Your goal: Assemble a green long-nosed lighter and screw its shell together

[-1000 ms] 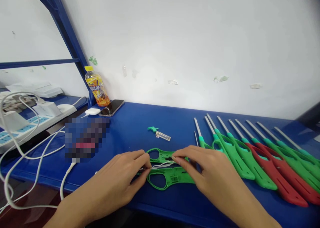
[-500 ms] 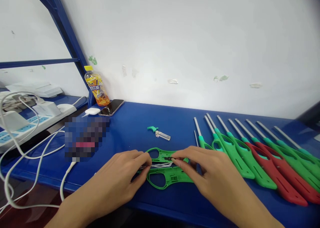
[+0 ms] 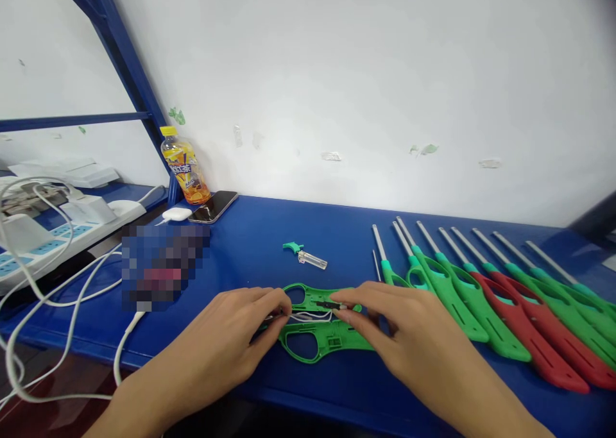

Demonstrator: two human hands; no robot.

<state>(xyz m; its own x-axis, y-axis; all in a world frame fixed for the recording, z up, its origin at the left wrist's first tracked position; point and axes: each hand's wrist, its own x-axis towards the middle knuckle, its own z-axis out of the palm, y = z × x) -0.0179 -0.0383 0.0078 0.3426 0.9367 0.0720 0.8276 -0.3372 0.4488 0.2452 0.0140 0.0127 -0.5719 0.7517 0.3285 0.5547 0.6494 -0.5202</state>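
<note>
Two green lighter handle shells, the upper half (image 3: 312, 293) and the lower half (image 3: 337, 344), lie side by side with their inner sides up. My right hand (image 3: 399, 316) pinches a small black igniter (image 3: 327, 305) over the upper half. White wires (image 3: 312, 316) run left from it toward my left hand (image 3: 253, 322). Thumb and forefinger of that hand are closed at the shells' left end, and what they grip is mostly hidden. Behind the shells lie a green trigger (image 3: 292, 247) and a clear gas tank (image 3: 314, 260), close together.
Several long-necked lighters, green (image 3: 455, 300) and red (image 3: 529, 329), lie in a row at the right. At the left are a bottle (image 3: 185, 168), a phone (image 3: 214, 207), a pixelated object (image 3: 163, 265), white cables (image 3: 72, 322) and a power strip (image 3: 62, 233).
My right fingers have shifted slightly on the black igniter, and more of its end shows. The white wires bow out more between my hands. The lower shell has moved slightly left.
</note>
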